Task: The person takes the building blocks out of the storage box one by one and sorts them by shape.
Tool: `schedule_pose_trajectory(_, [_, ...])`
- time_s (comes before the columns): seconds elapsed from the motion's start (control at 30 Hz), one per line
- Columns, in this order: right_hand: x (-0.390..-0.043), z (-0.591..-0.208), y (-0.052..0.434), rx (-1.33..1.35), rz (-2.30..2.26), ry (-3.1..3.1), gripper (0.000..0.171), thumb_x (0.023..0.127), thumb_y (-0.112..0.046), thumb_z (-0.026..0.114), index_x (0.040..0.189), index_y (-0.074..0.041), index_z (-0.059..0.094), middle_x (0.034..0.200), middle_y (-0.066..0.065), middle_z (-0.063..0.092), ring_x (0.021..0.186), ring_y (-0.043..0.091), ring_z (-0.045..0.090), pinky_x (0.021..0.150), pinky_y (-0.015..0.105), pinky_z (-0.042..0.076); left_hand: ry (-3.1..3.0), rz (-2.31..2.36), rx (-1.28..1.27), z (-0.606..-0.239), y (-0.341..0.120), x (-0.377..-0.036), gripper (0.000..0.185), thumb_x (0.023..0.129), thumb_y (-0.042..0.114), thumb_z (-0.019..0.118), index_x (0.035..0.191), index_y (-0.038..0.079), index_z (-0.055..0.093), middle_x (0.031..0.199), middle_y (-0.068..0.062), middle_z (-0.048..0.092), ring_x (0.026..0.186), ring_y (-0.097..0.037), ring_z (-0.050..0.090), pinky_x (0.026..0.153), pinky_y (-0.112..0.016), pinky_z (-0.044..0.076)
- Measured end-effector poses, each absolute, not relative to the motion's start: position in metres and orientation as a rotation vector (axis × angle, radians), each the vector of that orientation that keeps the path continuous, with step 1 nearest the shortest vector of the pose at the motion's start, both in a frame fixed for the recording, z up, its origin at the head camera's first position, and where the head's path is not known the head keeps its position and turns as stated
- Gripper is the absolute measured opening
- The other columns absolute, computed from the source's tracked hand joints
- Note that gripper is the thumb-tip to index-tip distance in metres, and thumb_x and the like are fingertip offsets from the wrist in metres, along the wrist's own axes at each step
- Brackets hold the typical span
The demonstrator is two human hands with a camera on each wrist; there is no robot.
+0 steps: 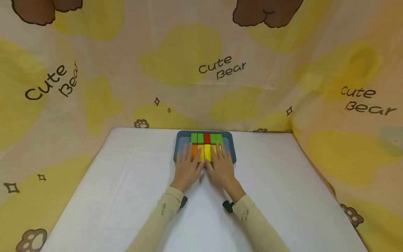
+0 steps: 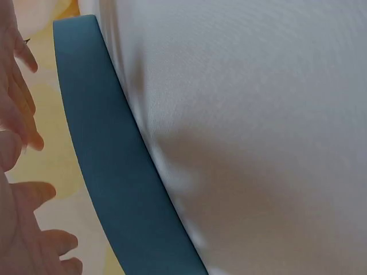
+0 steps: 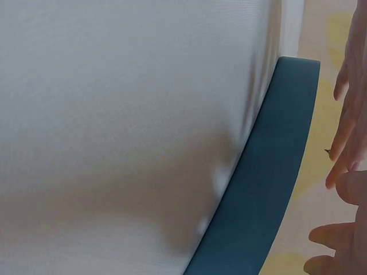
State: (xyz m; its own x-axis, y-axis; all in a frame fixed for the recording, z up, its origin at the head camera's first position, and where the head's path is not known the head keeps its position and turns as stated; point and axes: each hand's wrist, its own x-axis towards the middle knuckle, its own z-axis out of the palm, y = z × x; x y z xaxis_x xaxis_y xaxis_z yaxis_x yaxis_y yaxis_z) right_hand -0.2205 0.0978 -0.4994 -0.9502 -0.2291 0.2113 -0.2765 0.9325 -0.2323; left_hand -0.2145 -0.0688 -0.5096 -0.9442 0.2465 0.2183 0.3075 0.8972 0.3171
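Your left hand (image 1: 188,168) and right hand (image 1: 222,167) lie side by side, thumbs nearly meeting, fingers straight and spread flat, holding nothing. Both rest palm-down over the near edge of the blue tray (image 1: 232,146), with the fingertips laid on the front row of blocks. From the wrist views you see only the tray's blue rim (image 2: 109,172) (image 3: 269,183) against the white cloth, with your fingers (image 2: 23,114) (image 3: 344,132) fanned out beside it.

The tray sits on the white table (image 1: 126,182), at the middle of its far edge, right against the backdrop. Its long axis runs left to right across your view, and the blocks stand in two rows along that same axis. The far row reads green blocks (image 1: 197,138), one red block (image 1: 206,138), then green again. The near row has an orange block (image 1: 194,150) under your left fingers and yellow blocks (image 1: 207,152) between and under both hands. The blocks sit tight against one another.

The only writing you can read is on the backdrop (image 1: 94,70): "Cute Bear" printed in dark letters, once at the left, once at the centre and once at the right, among yellow patches, paw prints and small stars. Your sleeves (image 1: 163,210) are beige, and a small dark mark on the left one is too small to read.
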Motion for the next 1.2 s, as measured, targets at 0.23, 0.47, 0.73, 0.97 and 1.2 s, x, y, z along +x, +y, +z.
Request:
schedule_pose_trajectory(0.23, [-0.227,-0.500,0.115,0.343,0.594,-2.826,0.053,0.099,-0.035,0.054,0.143,-0.006,0.050,0.158,0.022,0.030,0.144,0.040,0.033,0.115,0.056,0.036,-2.781,-1.082,-0.143,-0.512,-0.106,-0.230,0.067,0.101,0.032,0.047,0.157,0.007,0.021,0.162,-0.025,0.013,0.151,-0.043,0.011,0.122,-0.059,0.017])
schedule_pose_trajectory(0.47, [-0.242,-0.493,0.135,0.272,0.661,-2.860,0.036,0.095,-0.024,0.063,0.124,-0.002,0.066,0.131,0.023,0.060,0.119,0.042,0.056,0.104,0.051,0.048,-2.637,-1.760,0.167,-0.528,-0.136,-0.244,0.060,0.100,0.011,0.040,0.156,0.001,0.019,0.160,-0.021,0.024,0.149,-0.035,0.024,0.122,-0.046,0.026])
schedule_pose_trajectory(0.73, [-0.253,-0.496,0.137,0.224,0.617,-3.034,0.041,0.093,-0.024,0.065,0.127,-0.001,0.064,0.128,0.022,0.061,0.117,0.038,0.058,0.102,0.048,0.050,-2.685,-1.712,0.155,-0.535,-0.136,-0.239,0.057,0.097,0.006,0.037,0.153,0.002,0.029,0.157,-0.021,0.031,0.084,-0.027,0.050,0.076,-0.033,0.046])
schedule_pose_trajectory(0.97, [-0.246,-0.499,0.137,0.150,0.619,-3.134,0.047,0.093,-0.026,0.065,0.131,0.000,0.060,0.130,0.025,0.058,0.119,0.040,0.058,0.102,0.050,0.050,-2.671,-1.795,0.147,-0.537,-0.136,-0.216,0.057,0.098,0.006,0.037,0.154,0.001,0.025,0.160,-0.017,0.025,0.145,-0.033,0.035,0.119,-0.044,0.033])
schedule_pose_trajectory(1.2, [-0.237,-0.502,0.132,0.118,0.653,-3.167,0.051,0.091,-0.028,0.067,0.132,0.001,0.059,0.127,0.025,0.059,0.115,0.038,0.059,0.099,0.050,0.052,-2.647,-1.838,0.149,-0.534,-0.140,-0.197,0.057,0.099,0.005,0.037,0.154,0.000,0.024,0.161,-0.017,0.023,0.150,-0.033,0.020,0.123,-0.046,0.022])
